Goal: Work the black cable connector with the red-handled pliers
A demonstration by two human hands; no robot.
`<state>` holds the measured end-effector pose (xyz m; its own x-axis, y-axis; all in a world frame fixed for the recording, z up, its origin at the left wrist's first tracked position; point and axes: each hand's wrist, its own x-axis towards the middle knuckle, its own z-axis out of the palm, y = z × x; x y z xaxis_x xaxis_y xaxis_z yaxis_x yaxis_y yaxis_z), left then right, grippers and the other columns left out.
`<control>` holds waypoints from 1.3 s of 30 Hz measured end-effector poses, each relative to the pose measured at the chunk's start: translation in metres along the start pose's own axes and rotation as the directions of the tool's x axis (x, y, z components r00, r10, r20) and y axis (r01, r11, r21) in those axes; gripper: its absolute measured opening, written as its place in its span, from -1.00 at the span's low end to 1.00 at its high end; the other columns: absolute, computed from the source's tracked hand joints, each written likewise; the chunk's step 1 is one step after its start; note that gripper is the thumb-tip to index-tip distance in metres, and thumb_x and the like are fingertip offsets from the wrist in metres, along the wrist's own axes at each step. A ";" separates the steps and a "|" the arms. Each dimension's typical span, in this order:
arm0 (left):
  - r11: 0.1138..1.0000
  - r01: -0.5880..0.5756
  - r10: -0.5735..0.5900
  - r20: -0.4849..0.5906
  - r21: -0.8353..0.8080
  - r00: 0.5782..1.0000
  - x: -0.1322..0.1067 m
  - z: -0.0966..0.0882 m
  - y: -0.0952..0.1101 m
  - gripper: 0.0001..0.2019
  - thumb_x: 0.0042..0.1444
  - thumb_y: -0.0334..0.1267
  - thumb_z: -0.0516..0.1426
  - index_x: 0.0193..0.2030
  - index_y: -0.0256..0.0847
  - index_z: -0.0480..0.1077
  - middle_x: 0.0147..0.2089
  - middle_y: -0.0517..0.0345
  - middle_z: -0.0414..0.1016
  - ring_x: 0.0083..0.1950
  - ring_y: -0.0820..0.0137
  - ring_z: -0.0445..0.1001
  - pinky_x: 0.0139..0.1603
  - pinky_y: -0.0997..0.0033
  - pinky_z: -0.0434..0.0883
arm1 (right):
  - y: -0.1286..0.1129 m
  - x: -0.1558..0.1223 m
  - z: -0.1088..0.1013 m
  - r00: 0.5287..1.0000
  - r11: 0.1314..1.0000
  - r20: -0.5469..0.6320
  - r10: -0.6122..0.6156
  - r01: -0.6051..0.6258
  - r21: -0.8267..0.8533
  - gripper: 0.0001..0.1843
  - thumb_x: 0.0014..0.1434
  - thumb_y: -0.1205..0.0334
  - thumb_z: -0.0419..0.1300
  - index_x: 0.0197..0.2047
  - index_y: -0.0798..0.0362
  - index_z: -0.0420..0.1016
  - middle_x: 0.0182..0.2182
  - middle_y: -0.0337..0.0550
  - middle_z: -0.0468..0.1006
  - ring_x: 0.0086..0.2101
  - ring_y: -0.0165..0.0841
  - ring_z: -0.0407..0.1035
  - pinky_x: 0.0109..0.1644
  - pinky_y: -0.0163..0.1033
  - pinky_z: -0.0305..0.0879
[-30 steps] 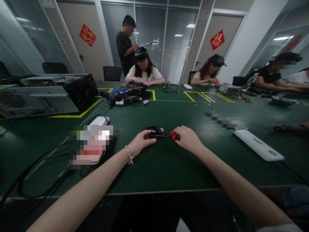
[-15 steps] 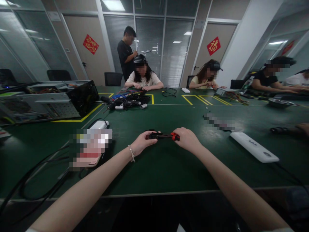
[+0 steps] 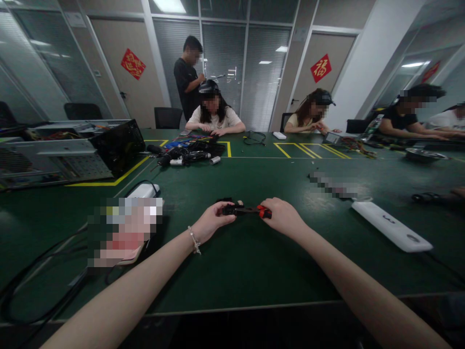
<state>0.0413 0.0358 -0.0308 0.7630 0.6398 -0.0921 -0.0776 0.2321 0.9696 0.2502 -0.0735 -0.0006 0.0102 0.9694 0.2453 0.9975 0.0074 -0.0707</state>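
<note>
Both my hands meet over the green table [image 3: 247, 252] near its middle. My right hand [image 3: 285, 216] is closed round the red and black handle of a small screwdriver [image 3: 250, 210], which lies level and points left. My left hand [image 3: 212, 222], with a bracelet on the wrist, pinches a small black part [image 3: 229, 209] at the screwdriver's tip. What the part is cannot be made out.
A white remote-like bar [image 3: 391, 226] lies to the right. A white box [image 3: 143, 190] and black cables [image 3: 43, 286] lie to the left. An open computer case [image 3: 69, 150] stands at far left. Tools and cables [image 3: 185, 151] are heaped mid-table. Several people sit across and at right.
My hands and the screwdriver keep their hold and barely shift. The camera has tipped a little, so the table sits slightly lower in view.
</note>
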 end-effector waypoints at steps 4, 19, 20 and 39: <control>1.000 0.005 -0.005 -0.013 0.018 1.000 0.001 -0.002 -0.002 -0.56 -0.15 -0.44 0.25 -0.06 -0.20 0.34 -0.08 0.07 0.35 -0.12 0.43 0.38 0.06 0.22 0.30 | 0.000 0.000 0.000 0.999 0.999 -0.030 -0.022 0.021 -0.037 -0.85 0.00 0.26 0.09 -0.30 0.04 0.38 -0.38 -0.15 0.45 -0.34 -0.34 0.28 -0.27 -0.23 0.21; 1.000 0.026 -0.026 -0.037 0.004 0.999 -0.002 0.004 0.005 -0.60 -0.16 -0.50 0.24 -0.11 -0.24 0.36 -0.13 0.09 0.36 -0.12 0.42 0.37 0.09 0.15 0.27 | 0.002 0.000 -0.001 1.000 0.998 -0.014 -0.018 0.017 -0.056 -0.85 -0.01 0.26 0.09 -0.31 0.04 0.39 -0.38 -0.14 0.45 -0.35 -0.33 0.26 -0.31 -0.23 0.20; 0.999 0.033 -0.033 -0.044 0.002 0.998 -0.002 0.005 0.006 -0.60 -0.16 -0.51 0.24 -0.11 -0.24 0.36 -0.14 0.09 0.36 -0.13 0.42 0.38 0.09 0.14 0.27 | 0.002 0.000 0.000 1.000 0.999 -0.004 -0.013 0.013 -0.047 -0.85 -0.01 0.25 0.09 -0.31 0.04 0.39 -0.38 -0.15 0.45 -0.35 -0.33 0.27 -0.32 -0.23 0.20; 1.000 0.023 -0.023 -0.023 0.010 0.999 -0.001 0.001 0.001 -0.58 -0.14 -0.47 0.24 -0.07 -0.22 0.35 -0.13 0.08 0.33 -0.15 0.43 0.38 0.08 0.15 0.29 | 0.002 0.000 -0.002 1.000 1.000 0.013 -0.003 0.003 -0.022 -0.85 0.01 0.24 0.09 -0.31 0.05 0.38 -0.38 -0.14 0.44 -0.35 -0.34 0.27 -0.31 -0.24 0.21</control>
<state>0.0411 0.0350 -0.0291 0.7498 0.6507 -0.1197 -0.0536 0.2400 0.9693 0.2522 -0.0738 0.0010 0.0063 0.9724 0.2334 0.9988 0.0052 -0.0489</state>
